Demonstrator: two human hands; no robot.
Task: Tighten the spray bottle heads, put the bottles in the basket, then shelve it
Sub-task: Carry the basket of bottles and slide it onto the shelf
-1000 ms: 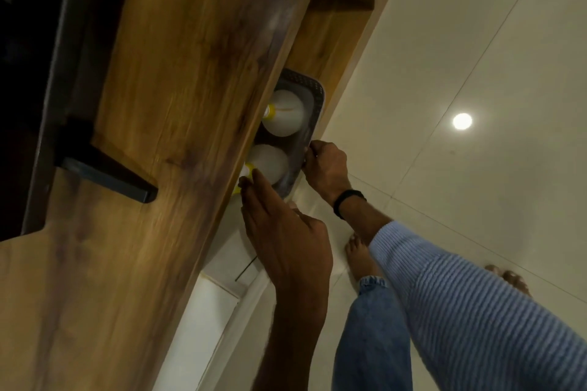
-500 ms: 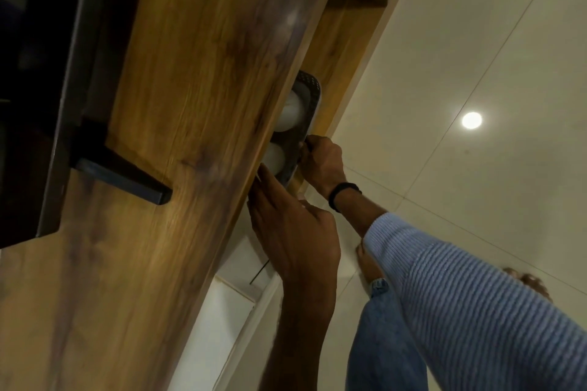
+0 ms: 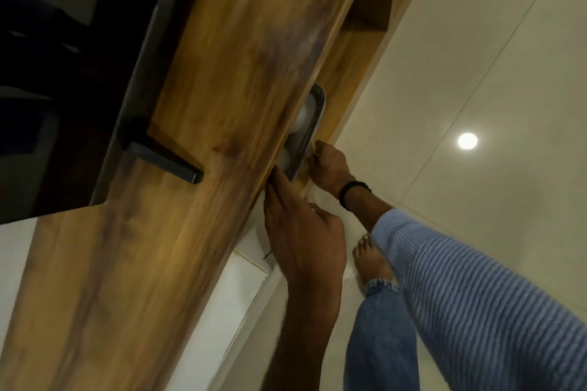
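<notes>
Grey perforated plastic basket (image 3: 319,108) sits mostly tucked under the brown wooden shelf board (image 3: 222,105), with two white plastic bottles (image 3: 302,117) showing inside it. Your right hand (image 3: 328,168) curls round the basket's outer rim. Your left hand (image 3: 301,241) is flat, fingers straight, tips against the basket's near end.

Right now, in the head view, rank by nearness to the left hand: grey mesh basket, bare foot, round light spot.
1. Grey mesh basket, at the left hand's fingertips.
2. Bare foot, lower right.
3. Round light spot, far right.
</notes>
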